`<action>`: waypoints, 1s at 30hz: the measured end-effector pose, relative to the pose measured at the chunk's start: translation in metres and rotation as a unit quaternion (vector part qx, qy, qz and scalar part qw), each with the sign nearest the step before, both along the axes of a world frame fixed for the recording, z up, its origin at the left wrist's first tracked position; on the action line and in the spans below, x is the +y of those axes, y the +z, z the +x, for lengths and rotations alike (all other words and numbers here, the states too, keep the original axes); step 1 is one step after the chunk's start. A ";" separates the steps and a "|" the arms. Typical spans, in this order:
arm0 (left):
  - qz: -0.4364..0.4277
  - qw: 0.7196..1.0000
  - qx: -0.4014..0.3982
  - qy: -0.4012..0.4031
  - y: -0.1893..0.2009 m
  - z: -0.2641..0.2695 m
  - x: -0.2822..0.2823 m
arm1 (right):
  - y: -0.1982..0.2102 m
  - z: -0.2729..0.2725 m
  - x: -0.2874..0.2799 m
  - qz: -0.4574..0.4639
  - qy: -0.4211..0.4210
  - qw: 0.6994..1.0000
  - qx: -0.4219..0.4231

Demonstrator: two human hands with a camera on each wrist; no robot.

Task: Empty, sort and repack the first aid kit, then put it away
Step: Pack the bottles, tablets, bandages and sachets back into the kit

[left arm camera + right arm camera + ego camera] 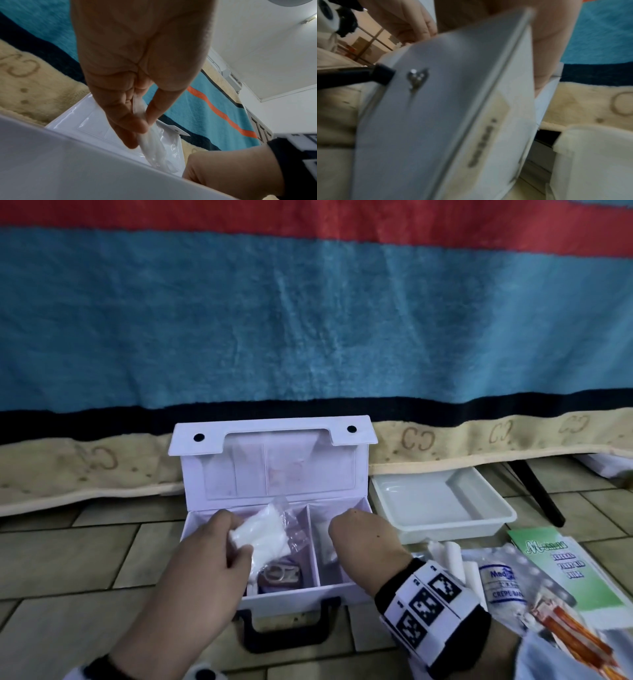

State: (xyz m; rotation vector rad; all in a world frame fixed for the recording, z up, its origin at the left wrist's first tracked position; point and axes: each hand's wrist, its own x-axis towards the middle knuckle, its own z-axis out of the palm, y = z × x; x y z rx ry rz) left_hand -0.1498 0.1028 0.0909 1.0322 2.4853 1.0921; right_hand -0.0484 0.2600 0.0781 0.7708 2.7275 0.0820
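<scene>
Fingers and thumb of the left hand pinch one clear packet at frame centre, over the kit's left compartment (two in all). Right hand dips into the right one, grip hidden. Only the head view shows one tray, right.

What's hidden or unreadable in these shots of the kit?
- Right hand fingers: head view, they dip into the kit's right compartment; grip unknown.
- Left compartment contents: head view, the gauze packet in the left hand covers them; only scissors show.
- Kit side label: right wrist view, blurred.
- Green leaflet: head view, text too small.
</scene>
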 end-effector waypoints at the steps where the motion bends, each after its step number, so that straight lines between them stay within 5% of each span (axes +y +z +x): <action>1: 0.001 1.000 0.000 -0.001 0.000 -0.001 0.000 | -0.003 0.000 0.004 -0.011 0.002 1.000 -0.011; 4: 0.008 1.000 0.006 0.000 -0.002 -0.002 0.000 | -0.004 0.006 0.012 -0.062 0.003 0.998 0.006; 6: 0.013 1.000 0.009 0.000 -0.002 -0.003 0.000 | 0.003 0.013 0.018 -0.119 -0.055 0.983 0.127; 9: 0.023 1.000 -0.004 -0.008 0.000 0.001 0.002 | 0.021 0.024 0.019 -0.256 -0.165 0.877 0.372; 12: 0.041 0.999 -0.001 -0.035 0.004 0.010 0.011 | 0.031 0.026 0.004 -0.423 -0.157 0.807 0.381; 15: 0.066 0.995 -0.026 -0.070 0.006 0.019 0.024 | 0.031 0.027 -0.003 -0.383 -0.151 0.822 0.394; 19: 0.033 0.995 -0.039 -0.080 -0.001 0.017 0.019 | 0.031 0.040 0.021 -0.264 -0.255 0.811 0.455; 27: -0.072 0.983 0.095 -0.140 -0.023 0.022 0.001 | -0.001 0.022 0.017 -0.257 -0.297 0.853 0.344; 30: -0.065 0.984 0.107 -0.126 -0.026 0.021 0.003 | -0.004 0.019 0.010 -0.191 -0.258 0.893 0.315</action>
